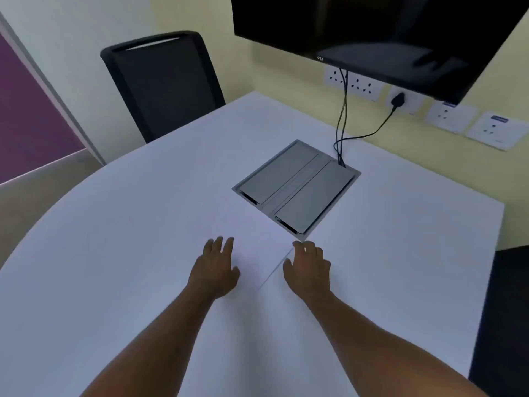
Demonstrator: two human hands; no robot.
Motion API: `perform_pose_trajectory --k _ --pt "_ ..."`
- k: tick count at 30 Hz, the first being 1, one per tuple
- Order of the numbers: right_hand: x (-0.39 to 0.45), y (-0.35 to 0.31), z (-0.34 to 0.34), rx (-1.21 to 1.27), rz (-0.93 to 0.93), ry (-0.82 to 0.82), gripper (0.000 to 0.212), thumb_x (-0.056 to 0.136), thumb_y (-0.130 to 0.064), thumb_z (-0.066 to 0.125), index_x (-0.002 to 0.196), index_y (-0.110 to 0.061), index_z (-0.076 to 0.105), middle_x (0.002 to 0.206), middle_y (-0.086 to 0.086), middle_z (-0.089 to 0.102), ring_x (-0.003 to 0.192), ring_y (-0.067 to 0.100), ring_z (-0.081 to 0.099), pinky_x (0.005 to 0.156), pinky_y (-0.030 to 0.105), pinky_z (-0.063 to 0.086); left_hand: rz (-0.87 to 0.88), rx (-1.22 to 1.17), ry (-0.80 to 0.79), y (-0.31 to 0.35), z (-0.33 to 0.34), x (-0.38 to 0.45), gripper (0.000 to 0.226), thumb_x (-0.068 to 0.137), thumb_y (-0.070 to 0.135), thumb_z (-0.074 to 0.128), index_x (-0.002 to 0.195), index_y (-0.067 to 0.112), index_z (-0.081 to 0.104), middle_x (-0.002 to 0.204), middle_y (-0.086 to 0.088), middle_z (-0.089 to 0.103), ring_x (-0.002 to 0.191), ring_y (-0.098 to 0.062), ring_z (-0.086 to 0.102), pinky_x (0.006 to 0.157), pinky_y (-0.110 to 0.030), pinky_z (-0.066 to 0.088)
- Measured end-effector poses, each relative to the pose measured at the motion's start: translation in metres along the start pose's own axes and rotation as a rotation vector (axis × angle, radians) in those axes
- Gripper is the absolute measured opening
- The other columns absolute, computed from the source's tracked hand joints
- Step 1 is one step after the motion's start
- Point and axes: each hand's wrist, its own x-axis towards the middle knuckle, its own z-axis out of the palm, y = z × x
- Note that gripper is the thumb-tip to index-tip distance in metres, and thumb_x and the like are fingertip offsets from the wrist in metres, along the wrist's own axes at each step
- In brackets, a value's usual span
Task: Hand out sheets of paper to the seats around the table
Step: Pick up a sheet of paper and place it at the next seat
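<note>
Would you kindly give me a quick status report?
Both hands open: left hand flat on the paper, right hand at its edge. Grey cable box just beyond.

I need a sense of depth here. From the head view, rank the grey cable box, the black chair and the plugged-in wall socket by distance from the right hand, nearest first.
1. Grey cable box: set in the table just beyond the right hand.
2. Plugged-in wall socket: on the yellow wall past the table's far edge, to the right.
3. Black chair: at the far left of the table; a close call with the socket.
</note>
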Motion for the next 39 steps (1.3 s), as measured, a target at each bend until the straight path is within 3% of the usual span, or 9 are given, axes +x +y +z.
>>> perform_pose_trajectory --k 4,12,22,28,31,35,37,39 --pt "0.016 0.008 0.024 -0.049 0.037 -0.09 0.05 0.093 -0.037 0.046 0.139 -0.019 0.042 0.139 0.007 0.048 0.124 0.026 0.045 0.096 0.045 0.039 -0.044 -0.001 -0.093 -0.01 0.035 0.003 0.076 0.094 0.041 0.047 0.154 0.017 0.008 0.164 -0.011 0.0 0.149 -0.031 0.008 0.111 -0.046 0.034" --pt "0.047 0.02 0.054 -0.053 0.08 -0.076 0.058 0.092 -0.039 0.048 0.145 -0.018 0.035 0.15 0.01 0.037 0.131 0.029 0.038 0.097 0.046 0.039 -0.024 -0.04 0.057 -0.013 0.069 0.015 0.078 0.095 0.051 0.04 0.155 0.019 0.003 0.164 -0.013 -0.005 0.15 -0.034 0.005 0.117 -0.045 0.023" --pt "0.059 0.023 0.068 -0.102 0.073 0.001 0.063 0.092 -0.053 0.04 0.146 -0.02 0.04 0.151 0.015 0.035 0.127 0.033 0.039 0.092 0.046 0.04 -0.047 0.007 -0.011 -0.02 0.08 0.017 0.076 0.093 0.05 0.043 0.154 0.017 0.011 0.162 -0.012 0.013 0.147 -0.032 0.015 0.113 -0.043 0.028" --pt "0.058 0.022 0.072 -0.112 0.068 0.011 0.062 0.093 -0.055 0.038 0.147 -0.025 0.039 0.156 0.015 0.028 0.128 0.032 0.037 0.093 0.045 0.039 -0.047 0.028 -0.043 -0.021 0.079 0.019 0.071 0.092 0.05 0.042 0.152 0.019 0.019 0.162 -0.013 0.011 0.147 -0.033 0.013 0.113 -0.044 0.028" --pt "0.057 0.02 0.071 -0.094 0.042 0.023 0.056 0.092 -0.054 0.041 0.141 -0.026 0.048 0.155 0.014 0.03 0.127 0.032 0.038 0.092 0.045 0.038 -0.054 0.018 -0.041 -0.021 0.081 0.018 0.071 0.092 0.05 0.042 0.152 0.019 0.02 0.163 -0.013 0.01 0.148 -0.033 0.012 0.114 -0.044 0.026" --pt "0.051 0.004 0.068 0.114 -0.057 0.073 0.047 0.092 -0.05 0.05 0.128 -0.023 0.061 0.145 0.012 0.043 0.122 0.032 0.044 0.093 0.043 0.041 -0.069 0.0 -0.042 -0.021 0.084 0.018 0.072 0.093 0.051 0.039 0.153 0.02 0.015 0.164 -0.011 0.004 0.149 -0.032 0.007 0.118 -0.044 0.02" --pt "0.046 -0.01 0.067 0.4 -0.041 0.07 0.051 0.091 -0.045 0.057 0.136 -0.02 0.054 0.132 0.007 0.053 0.116 0.026 0.051 0.093 0.037 0.046 -0.075 -0.005 -0.045 -0.021 0.084 0.018 0.073 0.093 0.052 0.038 0.154 0.02 0.014 0.164 -0.011 0.003 0.15 -0.031 0.005 0.119 -0.044 0.018" --pt "0.039 -0.026 0.065 0.729 0.108 0.037 0.064 0.09 -0.04 0.064 0.146 -0.02 0.041 0.115 0.002 0.063 0.097 0.014 0.06 0.085 0.027 0.049 -0.074 0.0 -0.042 -0.02 0.084 0.019 0.073 0.093 0.052 0.037 0.154 0.02 0.013 0.164 -0.011 0.002 0.15 -0.031 0.005 0.119 -0.044 0.018"
